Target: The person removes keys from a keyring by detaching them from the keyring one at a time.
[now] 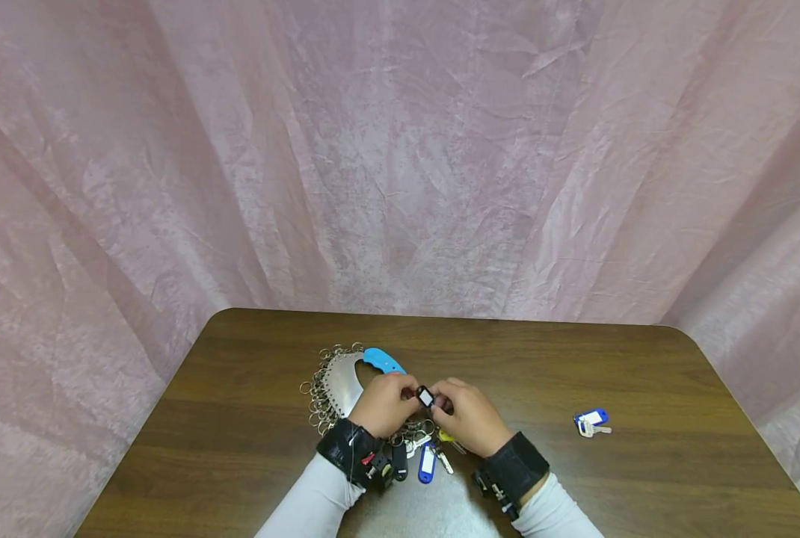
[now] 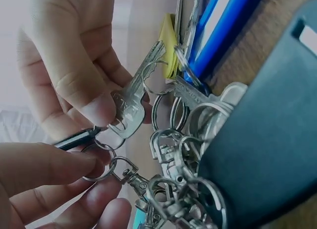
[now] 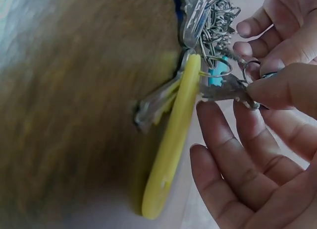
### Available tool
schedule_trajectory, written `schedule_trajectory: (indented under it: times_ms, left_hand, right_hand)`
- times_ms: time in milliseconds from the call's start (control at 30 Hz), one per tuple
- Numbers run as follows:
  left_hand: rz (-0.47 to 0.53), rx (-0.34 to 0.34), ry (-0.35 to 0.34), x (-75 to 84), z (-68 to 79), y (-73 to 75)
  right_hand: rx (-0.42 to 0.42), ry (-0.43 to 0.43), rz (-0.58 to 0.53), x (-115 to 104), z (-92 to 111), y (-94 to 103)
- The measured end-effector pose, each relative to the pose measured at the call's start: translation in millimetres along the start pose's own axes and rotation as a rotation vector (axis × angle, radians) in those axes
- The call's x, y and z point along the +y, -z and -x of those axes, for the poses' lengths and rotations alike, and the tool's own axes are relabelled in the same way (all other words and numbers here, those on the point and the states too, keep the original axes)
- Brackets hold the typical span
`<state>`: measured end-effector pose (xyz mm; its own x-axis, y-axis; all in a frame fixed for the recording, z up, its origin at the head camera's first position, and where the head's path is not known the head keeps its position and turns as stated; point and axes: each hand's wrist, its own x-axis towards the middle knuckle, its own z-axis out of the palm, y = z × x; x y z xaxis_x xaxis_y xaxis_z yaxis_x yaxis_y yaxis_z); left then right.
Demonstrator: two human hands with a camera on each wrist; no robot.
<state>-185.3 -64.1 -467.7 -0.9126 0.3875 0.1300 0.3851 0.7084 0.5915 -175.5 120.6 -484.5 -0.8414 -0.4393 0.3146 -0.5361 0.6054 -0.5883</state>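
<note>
In the head view my left hand (image 1: 384,403) and right hand (image 1: 470,415) meet over the near middle of the table, a black key tag (image 1: 425,397) with a white label between them. My left thumb and fingers pinch a small split ring (image 2: 114,164) that hangs on a swivel clip (image 2: 132,178). My right thumb and finger pinch a silver key (image 2: 131,110), its bow by that ring and the tag's end. Partly under my left hand lies a silver crescent key holder (image 1: 341,381) with a blue handle (image 1: 383,361) and many clips along its edge.
Below my hands hang or lie a blue key tag (image 1: 427,463), a black key tag (image 1: 400,462) and a yellow key tag (image 3: 173,140), with keys. A separate blue tag (image 1: 591,417) with a silver key (image 1: 594,429) lies to the right on the wooden table (image 1: 508,351).
</note>
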Motion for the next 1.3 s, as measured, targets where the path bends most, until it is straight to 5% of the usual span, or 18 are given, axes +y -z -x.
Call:
schedule_trajectory:
  times_ms: [633,1133,1300]
  left_hand:
    - [0.094,-0.036,0.035,3.6,0.7,3.9]
    - [0.115,-0.063,0.057,1.8,0.3,4.5]
    - [0.129,-0.07,0.037,2.0,0.3,7.1]
  right_hand:
    - [-0.033,0.026,-0.221,4.0,1.5,-0.9]
    - [-0.167,-0.141,-0.395,1.1,1.7,-4.3]
    - [-0.155,-0.128,-0.327,-1.3,-1.1,-6.6]
